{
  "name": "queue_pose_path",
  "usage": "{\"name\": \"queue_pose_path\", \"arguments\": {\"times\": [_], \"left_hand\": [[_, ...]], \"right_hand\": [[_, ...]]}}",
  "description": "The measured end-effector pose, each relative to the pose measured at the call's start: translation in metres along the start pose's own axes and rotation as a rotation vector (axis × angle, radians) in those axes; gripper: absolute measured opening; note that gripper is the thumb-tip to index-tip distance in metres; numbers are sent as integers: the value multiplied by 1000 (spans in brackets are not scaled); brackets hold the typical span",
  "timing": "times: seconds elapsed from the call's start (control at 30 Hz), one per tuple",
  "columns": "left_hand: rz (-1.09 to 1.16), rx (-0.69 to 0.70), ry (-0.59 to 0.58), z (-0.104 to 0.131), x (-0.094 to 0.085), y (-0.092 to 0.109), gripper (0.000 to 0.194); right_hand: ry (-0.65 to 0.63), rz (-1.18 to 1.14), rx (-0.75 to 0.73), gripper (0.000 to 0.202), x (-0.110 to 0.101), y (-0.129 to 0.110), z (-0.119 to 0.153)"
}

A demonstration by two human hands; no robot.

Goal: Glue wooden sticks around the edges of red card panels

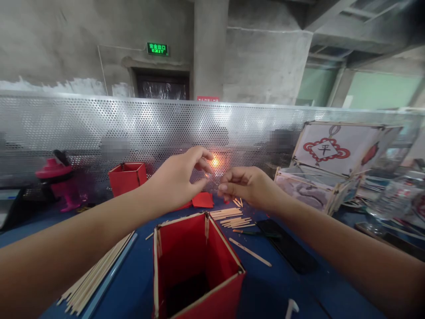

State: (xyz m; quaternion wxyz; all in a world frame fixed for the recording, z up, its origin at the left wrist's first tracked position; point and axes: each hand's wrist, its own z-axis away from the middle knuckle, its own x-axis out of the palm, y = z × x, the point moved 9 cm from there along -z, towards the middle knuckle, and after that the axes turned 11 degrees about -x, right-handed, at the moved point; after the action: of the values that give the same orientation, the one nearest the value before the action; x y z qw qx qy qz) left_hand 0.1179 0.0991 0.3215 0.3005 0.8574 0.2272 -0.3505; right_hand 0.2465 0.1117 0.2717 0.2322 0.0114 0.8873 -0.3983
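Note:
My left hand [181,175] is raised over the far side of the table, its fingers bent round towards the thumb. A tiny glint [207,176] shows at its fingertips; what it is I cannot make out. Just to the right, my right hand [247,186] has thumb and fingers pinched together, and whatever is between them is too small to name. The hands are close but apart. Below them stands a red open-topped box [229,270] with wooden-stick edges. Short wooden sticks [229,215] and a red paper piece [202,200] lie under the hands.
Long sticks [96,279] lie beside a blue strip [111,274] at left. A smaller red box [128,179] and pink container [55,177] stand behind. Right are a black phone-like slab [292,248], picture-panelled frames [338,148] and a clear bottle [388,199]. A perforated metal screen [166,128] bounds the table.

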Motion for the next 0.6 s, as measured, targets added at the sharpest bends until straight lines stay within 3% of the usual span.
{"name": "queue_pose_path", "arguments": {"times": [0.2,0.4,0.6], "left_hand": [[-101,119,13,8,0,12,27],[-161,134,-11,8,6,12,28],[-194,119,0,5,5,8,25]], "right_hand": [[12,32,-1,42,2,7,-1],[21,77,45,59,7,10,3],[71,-5,-11,44,1,10,-1]]}}
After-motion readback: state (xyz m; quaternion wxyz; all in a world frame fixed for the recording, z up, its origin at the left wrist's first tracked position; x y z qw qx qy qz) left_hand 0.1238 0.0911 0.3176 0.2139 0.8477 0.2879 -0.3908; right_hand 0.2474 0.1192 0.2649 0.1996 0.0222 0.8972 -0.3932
